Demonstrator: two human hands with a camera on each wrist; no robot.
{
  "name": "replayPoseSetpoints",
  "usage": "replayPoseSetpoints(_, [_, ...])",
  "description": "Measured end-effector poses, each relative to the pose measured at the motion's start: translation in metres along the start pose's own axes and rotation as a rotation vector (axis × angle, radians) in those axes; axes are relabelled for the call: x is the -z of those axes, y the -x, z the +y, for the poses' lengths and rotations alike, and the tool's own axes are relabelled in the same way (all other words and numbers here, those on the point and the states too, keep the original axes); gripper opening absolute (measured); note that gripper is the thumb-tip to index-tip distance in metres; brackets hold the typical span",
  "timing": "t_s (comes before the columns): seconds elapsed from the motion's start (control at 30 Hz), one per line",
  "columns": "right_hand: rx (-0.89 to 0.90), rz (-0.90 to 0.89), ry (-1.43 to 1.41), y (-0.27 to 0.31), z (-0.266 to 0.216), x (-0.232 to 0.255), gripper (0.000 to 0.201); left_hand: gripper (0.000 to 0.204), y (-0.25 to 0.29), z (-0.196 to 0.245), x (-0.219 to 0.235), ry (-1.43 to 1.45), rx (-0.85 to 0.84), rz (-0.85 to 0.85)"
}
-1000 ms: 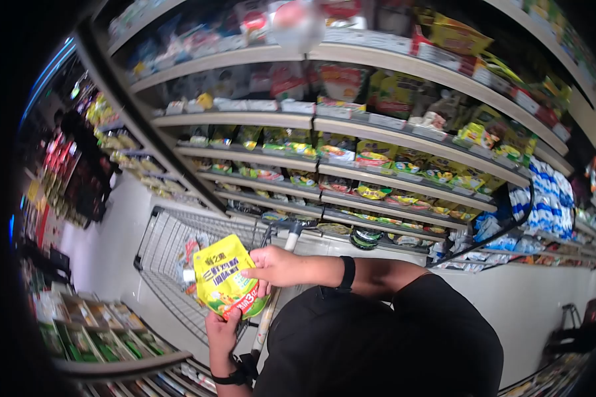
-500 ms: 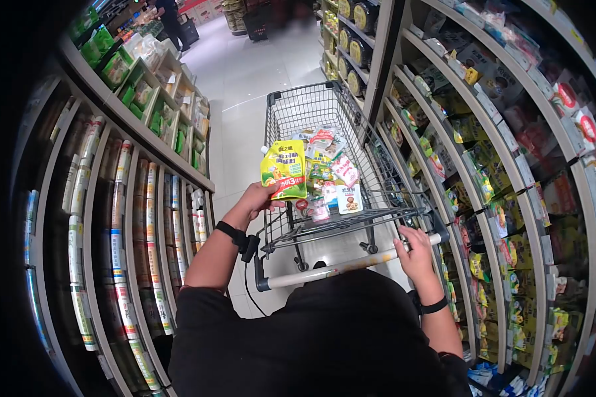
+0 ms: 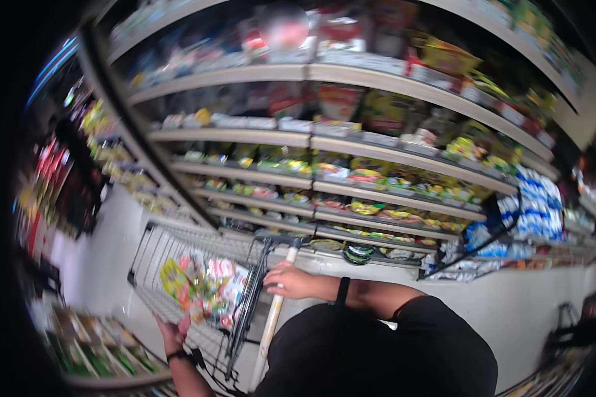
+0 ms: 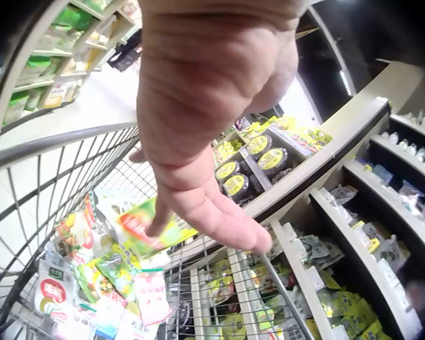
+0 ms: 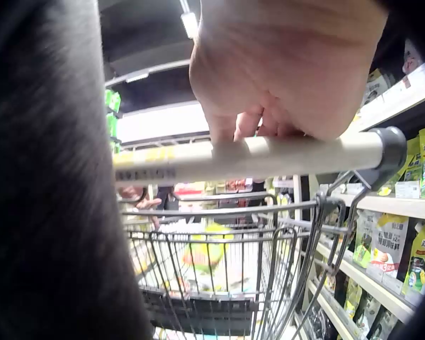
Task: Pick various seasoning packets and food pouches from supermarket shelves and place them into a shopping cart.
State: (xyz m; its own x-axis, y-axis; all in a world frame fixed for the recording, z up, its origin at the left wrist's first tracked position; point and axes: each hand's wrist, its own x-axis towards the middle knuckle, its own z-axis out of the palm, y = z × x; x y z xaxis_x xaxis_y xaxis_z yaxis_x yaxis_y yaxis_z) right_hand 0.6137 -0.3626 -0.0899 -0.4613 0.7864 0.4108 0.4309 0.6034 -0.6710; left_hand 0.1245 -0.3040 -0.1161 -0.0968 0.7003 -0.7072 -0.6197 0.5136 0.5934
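the left hand (image 3: 172,333) of the person is over the side of the wire shopping cart (image 3: 208,238), with its fingers stretched and a little apart, and it holds nothing. the yellow pouch (image 3: 173,278) lies inside the cart, on the side away from the handle, next to other food packs (image 3: 222,291). in the left wrist view the fingers are in front of the pouch, but i cannot tell if they touch it. the right hand (image 3: 290,281) rests on the pale cart handle (image 3: 270,327), its palm over the bar and the fingers bent down behind it; the fingertips are hidden, so i cannot tell if they close around. both wrists wear a black band. beside the cart stand long shelves (image 3: 391,78) with many bags, and white and blue packs (image 3: 540,202) are near their end.
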Motion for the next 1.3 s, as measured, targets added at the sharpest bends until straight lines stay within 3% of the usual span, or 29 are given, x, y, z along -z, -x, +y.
replayPoseSetpoints(0.03, [0.001,0.03,-0.046,-0.001,-0.004,0.014,0.023,0.121,0.01,0.001,-0.008,0.002,0.009,0.036])
replayPoseSetpoints(0.07, [-0.143,0.074,-0.248,-0.001,-0.011,0.027,0.024,0.13,-0.002,0.008,0.001,-0.102,0.055,-0.037])
replayPoseSetpoints(0.1, [-0.274,0.111,-0.46,0.0,-0.013,0.038,0.024,0.126,0.021,0.005,-0.023,-0.286,0.008,-0.104])
replayPoseSetpoints(0.17, [-0.38,0.242,-0.498,0.004,-0.004,0.065,0.027,0.109,0.054,0.0,-0.06,-0.525,-0.029,-0.226])
replayPoseSetpoints(0.2, [-0.332,0.4,-0.587,0.01,0.006,0.079,0.029,0.105,0.053,-0.001,-0.064,-0.66,-0.05,-0.282])
replayPoseSetpoints(0.23, [-0.383,0.438,-0.538,0.02,0.017,0.102,0.029,0.101,0.052,-0.003,-0.066,-0.791,-0.074,-0.336])
replayPoseSetpoints(0.3, [-0.488,0.606,-0.416,0.045,0.018,0.159,0.03,0.084,0.114,-0.021,-0.114,-1.013,-0.236,-0.422])
replayPoseSetpoints(0.33, [-0.442,0.739,-0.47,0.059,0.017,0.186,0.03,0.072,0.149,-0.034,-0.141,-1.07,-0.304,-0.462])
replayPoseSetpoints(0.37, [-0.561,0.801,-0.45,0.075,0.013,0.215,0.028,0.059,0.168,-0.046,-0.158,-1.019,-0.262,-0.478])
replayPoseSetpoints(0.4, [-0.538,0.919,-0.465,0.099,0.045,0.229,0.026,0.048,0.194,-0.055,-0.174,-1.103,-0.277,-0.539])
replayPoseSetpoints(0.43, [-0.465,1.04,-0.461,0.11,0.024,0.256,0.026,0.04,0.213,-0.062,-0.186,-1.187,-0.292,-0.598])
replayPoseSetpoints(0.57, [-0.383,1.318,-0.315,0.156,0.031,0.335,0.028,0.035,0.233,-0.078,-0.205,-1.314,-0.319,-0.693])
replayPoseSetpoints(0.6, [-0.476,1.284,-0.118,0.162,0.026,0.358,0.038,0.033,0.251,-0.086,-0.219,-1.243,-0.314,-0.717])
replayPoseSetpoints(0.63, [-0.363,1.317,-0.038,0.159,0.026,0.378,0.044,0.032,0.269,-0.095,-0.233,-1.171,-0.31,-0.74])
replayPoseSetpoints(0.67, [-0.381,1.29,0.023,0.158,0.024,0.398,0.05,0.032,0.273,-0.1,-0.236,-1.154,-0.261,-0.72])
replayPoseSetpoints(0.77, [-0.473,1.276,0.294,0.139,0.018,0.443,0.048,0.036,0.277,-0.113,-0.248,-1.145,-0.285,-0.693])
replayPoseSetpoints(0.87, [-0.707,1.181,0.411,0.126,0.034,0.469,0.044,0.035,0.285,-0.127,-0.261,-1.169,-0.301,-0.606])
replayPoseSetpoints(0.97, [-0.801,1.187,0.342,0.115,0.04,0.479,0.041,0.035,0.279,-0.133,-0.259,-1.141,-0.329,-0.68])
replayPoseSetpoints(1.1, [-0.682,1.279,0.375,0.112,0.045,0.477,0.05,0.028,0.288,-0.14,-0.264,-1.104,-0.342,-0.659])
replayPoseSetpoints(1.17, [-0.723,1.286,0.295,0.107,0.053,0.48,0.036,0.026,0.281,-0.142,-0.259,-1.092,-0.348,-0.671])
replayPoseSetpoints(1.27, [-0.741,1.218,0.082,0.097,0.024,0.486,0.026,0.026,0.286,-0.149,-0.262,-1.075,-0.354,-0.616])
replayPoseSetpoints(1.3, [-0.727,1.234,0.158,0.095,0.018,0.486,0.025,0.027,0.286,-0.15,-0.261,-1.069,-0.354,-0.611])
